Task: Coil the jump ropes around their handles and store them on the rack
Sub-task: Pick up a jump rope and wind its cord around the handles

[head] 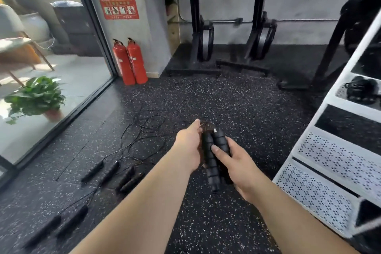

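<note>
My right hand [240,168] grips two black foam jump-rope handles [212,156] held side by side, thumb across them. My left hand [188,142] pinches the thin rope [207,125] blurred at the handles' top end. Several more black handles [111,171] lie on the speckled floor to the left, their thin ropes [136,132] tangled above them. Two other handles [59,225] lie at the lower left. A white perforated rack [334,163] stands at the right, with a coiled black rope [361,88] on an upper shelf.
Two red fire extinguishers [129,62] stand by the wall corner. A glass panel runs along the left, with a potted plant [37,97] behind it. Black equipment stands [202,27] line the back wall. Black speckled rubber floor lies between.
</note>
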Demonstrator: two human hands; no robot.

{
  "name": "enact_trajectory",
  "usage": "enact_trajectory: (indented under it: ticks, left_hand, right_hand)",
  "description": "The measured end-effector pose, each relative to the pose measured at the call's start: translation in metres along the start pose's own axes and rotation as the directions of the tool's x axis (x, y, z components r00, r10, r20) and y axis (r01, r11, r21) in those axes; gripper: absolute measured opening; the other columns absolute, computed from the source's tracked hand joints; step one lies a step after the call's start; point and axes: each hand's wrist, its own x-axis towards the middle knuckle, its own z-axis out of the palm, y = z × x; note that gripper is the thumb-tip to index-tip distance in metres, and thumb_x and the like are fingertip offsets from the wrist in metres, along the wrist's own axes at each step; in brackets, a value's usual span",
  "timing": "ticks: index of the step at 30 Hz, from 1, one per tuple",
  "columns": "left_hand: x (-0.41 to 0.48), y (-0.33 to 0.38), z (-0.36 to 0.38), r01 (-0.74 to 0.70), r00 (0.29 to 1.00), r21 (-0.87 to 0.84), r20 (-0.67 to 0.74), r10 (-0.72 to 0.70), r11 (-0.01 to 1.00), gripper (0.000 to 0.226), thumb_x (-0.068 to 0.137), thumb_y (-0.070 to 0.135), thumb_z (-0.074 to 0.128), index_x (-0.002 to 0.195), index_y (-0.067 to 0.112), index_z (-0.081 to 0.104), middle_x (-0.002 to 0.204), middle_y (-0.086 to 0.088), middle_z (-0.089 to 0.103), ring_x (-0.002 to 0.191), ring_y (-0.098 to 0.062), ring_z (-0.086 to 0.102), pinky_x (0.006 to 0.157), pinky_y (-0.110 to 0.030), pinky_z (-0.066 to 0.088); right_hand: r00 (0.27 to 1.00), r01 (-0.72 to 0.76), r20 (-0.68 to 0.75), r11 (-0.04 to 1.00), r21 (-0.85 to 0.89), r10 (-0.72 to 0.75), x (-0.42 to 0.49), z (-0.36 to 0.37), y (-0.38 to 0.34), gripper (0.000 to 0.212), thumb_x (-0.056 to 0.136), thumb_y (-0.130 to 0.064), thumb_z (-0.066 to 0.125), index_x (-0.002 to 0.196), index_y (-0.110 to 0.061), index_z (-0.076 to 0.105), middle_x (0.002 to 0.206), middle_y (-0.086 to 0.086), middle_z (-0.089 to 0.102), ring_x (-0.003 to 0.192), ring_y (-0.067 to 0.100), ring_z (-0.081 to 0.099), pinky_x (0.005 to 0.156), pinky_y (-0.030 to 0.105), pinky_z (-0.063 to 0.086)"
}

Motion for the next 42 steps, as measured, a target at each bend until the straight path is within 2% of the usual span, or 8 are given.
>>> enact_trajectory:
  ticks: [3, 7, 11, 19, 25, 32, 38, 42]
  left_hand:
    - [-0.007, -0.04, 0.003, -0.056, 0.988, 0.219, 0.153, 0.023, 0.974, 0.039, 0.102, 0.053, 0.06, 0.118, 0.021, 0.076, 0.11, -0.007, 0.081, 0.108, -0.03, 0.076, 0.102, -0.053, 0.057]
    - [-0.006, -0.056, 0.006, -0.068, 0.966, 0.026, 0.25, 0.059, 0.997, 0.031, 0.113, 0.041, 0.049, 0.129, 0.028, 0.072, 0.124, -0.006, 0.078, 0.12, -0.026, 0.073, 0.106, -0.055, 0.055]
    - [0.01, -0.041, 0.008, -0.037, 0.954, 0.012, 0.298, 0.032, 0.999, 0.033, 0.112, 0.046, 0.048, 0.133, 0.032, 0.071, 0.13, -0.005, 0.076, 0.125, -0.026, 0.07, 0.111, -0.053, 0.051]
    - [0.035, -0.028, 0.001, -0.08, 0.926, 0.026, 0.372, 0.064, 0.996, 0.036, 0.113, 0.042, 0.047, 0.14, 0.027, 0.065, 0.135, -0.007, 0.073, 0.13, -0.024, 0.067, 0.117, -0.05, 0.046]
    - [0.045, -0.027, 0.0, -0.09, 0.918, 0.031, 0.391, 0.071, 0.995, 0.036, 0.115, 0.041, 0.043, 0.14, 0.027, 0.065, 0.137, -0.005, 0.072, 0.131, -0.023, 0.066, 0.117, -0.051, 0.046]
    - [0.05, -0.025, -0.002, -0.149, 0.915, 0.09, 0.389, 0.103, 0.985, 0.034, 0.115, 0.042, 0.044, 0.137, 0.031, 0.068, 0.135, -0.001, 0.074, 0.13, -0.021, 0.067, 0.116, -0.053, 0.047]
    - [0.048, -0.023, -0.006, -0.142, 0.927, 0.098, 0.361, 0.098, 0.985, 0.035, 0.114, 0.043, 0.044, 0.138, 0.032, 0.067, 0.134, 0.001, 0.074, 0.13, -0.019, 0.066, 0.117, -0.051, 0.046]
    - [0.046, -0.023, -0.006, -0.139, 0.944, 0.116, 0.316, 0.097, 0.983, 0.03, 0.113, 0.046, 0.046, 0.132, 0.039, 0.07, 0.128, 0.007, 0.077, 0.123, -0.016, 0.07, 0.113, -0.048, 0.05]
  right_hand:
    - [0.997, 0.043, -0.062, 0.998, -0.048, -0.046, 0.014, -0.011, -0.001, 0.026, 0.108, -0.031, 0.064, 0.133, -0.038, 0.064, 0.116, -0.008, 0.078, 0.11, 0.013, 0.075, 0.09, 0.033, 0.06]
    - [0.996, 0.04, -0.076, 0.997, -0.071, -0.045, 0.033, -0.014, 0.006, 0.025, 0.107, -0.037, 0.064, 0.131, -0.044, 0.065, 0.12, -0.012, 0.077, 0.114, 0.011, 0.073, 0.1, 0.039, 0.058]
    - [0.997, 0.024, -0.074, 1.0, 0.005, -0.024, 0.049, -0.017, 0.005, 0.03, 0.108, -0.034, 0.063, 0.136, -0.043, 0.064, 0.127, -0.009, 0.076, 0.12, 0.012, 0.071, 0.109, 0.047, 0.054]
    - [0.998, 0.052, -0.016, 0.998, -0.024, -0.052, 0.062, -0.014, 0.006, 0.037, 0.11, -0.029, 0.057, 0.144, -0.042, 0.058, 0.129, -0.017, 0.074, 0.121, 0.001, 0.068, 0.101, 0.027, 0.054]
    - [0.998, 0.051, -0.047, 0.999, 0.012, -0.05, 0.07, -0.012, 0.011, 0.036, 0.109, -0.036, 0.056, 0.144, -0.043, 0.059, 0.135, -0.012, 0.072, 0.127, 0.008, 0.067, 0.11, 0.042, 0.051]
    - [0.994, 0.061, -0.095, 0.995, 0.075, -0.053, 0.076, -0.003, 0.016, 0.033, 0.111, -0.031, 0.052, 0.141, -0.041, 0.058, 0.127, -0.015, 0.075, 0.117, 0.003, 0.071, 0.086, 0.023, 0.061]
    - [0.994, 0.066, -0.084, 0.998, 0.012, -0.065, 0.08, 0.0, 0.017, 0.034, 0.111, -0.036, 0.052, 0.143, -0.045, 0.054, 0.13, -0.016, 0.073, 0.12, 0.003, 0.07, 0.095, 0.029, 0.059]
    - [0.994, 0.07, -0.085, 0.997, 0.017, -0.068, 0.078, 0.004, 0.019, 0.037, 0.115, -0.032, 0.043, 0.149, -0.043, 0.052, 0.129, -0.029, 0.07, 0.121, -0.009, 0.065, 0.092, 0.011, 0.053]
